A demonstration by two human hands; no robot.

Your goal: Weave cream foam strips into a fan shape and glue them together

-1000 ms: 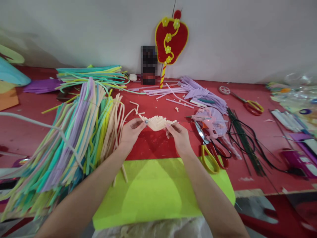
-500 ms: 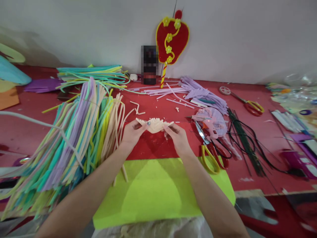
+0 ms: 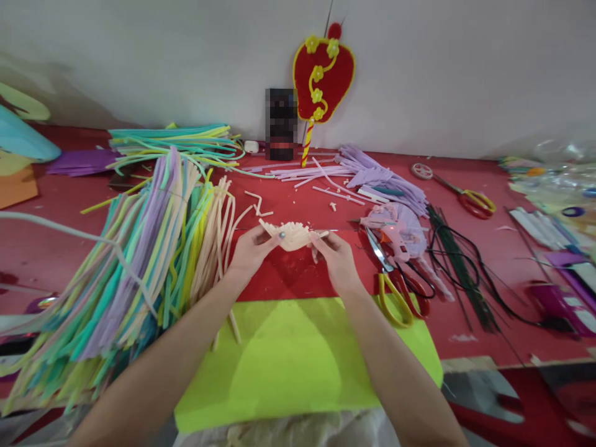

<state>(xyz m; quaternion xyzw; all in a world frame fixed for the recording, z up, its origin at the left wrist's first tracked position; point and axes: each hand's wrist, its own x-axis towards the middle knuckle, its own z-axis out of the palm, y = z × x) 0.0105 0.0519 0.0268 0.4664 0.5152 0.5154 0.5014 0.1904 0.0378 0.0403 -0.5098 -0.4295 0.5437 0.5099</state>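
Between my hands is a cream pipe-cleaner piece [image 3: 294,238], a row of short stems fanned side by side into a curved shape, with an end sticking out on each side. My left hand [image 3: 254,248] pinches its left end between thumb and fingers. Its right end is pinched by my right hand [image 3: 333,249]. Both hands are just above the red table, and some fingertips are hidden behind the piece. Scissors with yellow and red handles [image 3: 395,300] lie right of my right hand, beside a pink glue gun [image 3: 387,228].
A large pile of pastel pipe cleaners [image 3: 125,267] lies at left. Lilac pipe cleaners [image 3: 382,174] lie at the back. A red fan-shaped ornament [image 3: 325,79] leans on the wall beside a blurred dark object [image 3: 281,124]. More scissors [image 3: 475,202] lie right. A lime sheet [image 3: 288,366] covers the front.
The cream piece has turned slightly in my fingers and its left end sits a little differently. My hands have barely shifted; the view has tilted slightly.
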